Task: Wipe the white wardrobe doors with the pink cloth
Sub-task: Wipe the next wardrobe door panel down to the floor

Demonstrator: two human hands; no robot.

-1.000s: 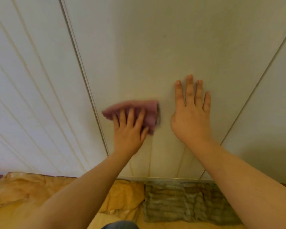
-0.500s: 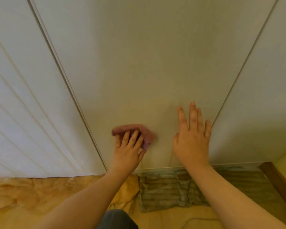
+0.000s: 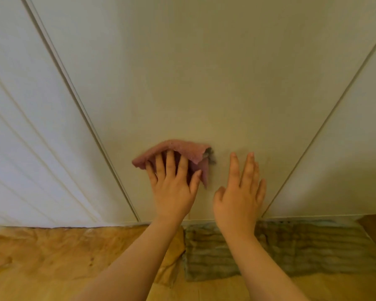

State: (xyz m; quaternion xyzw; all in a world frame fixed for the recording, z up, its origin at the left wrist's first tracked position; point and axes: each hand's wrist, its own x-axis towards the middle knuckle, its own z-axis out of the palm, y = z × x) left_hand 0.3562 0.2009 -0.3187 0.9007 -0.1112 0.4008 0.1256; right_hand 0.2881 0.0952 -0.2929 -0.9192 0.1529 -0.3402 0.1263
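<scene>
Left hand (image 3: 172, 187) presses crumpled pink cloth (image 3: 178, 153) — smooth wardrobe door (image 3: 182, 83).

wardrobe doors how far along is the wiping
Done: hard to judge; no door shows a clear wiped patch. In hand: the left hand presses the pink cloth flat on the middle door, low near its bottom edge, with the right hand spread beside it. Left, probably: the left door and the right door, neither with the cloth on it.

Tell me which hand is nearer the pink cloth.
Left. The left hand presses flat on the crumpled pink cloth against the white wardrobe door; the right hand is beside it, apart, to its right.
</scene>
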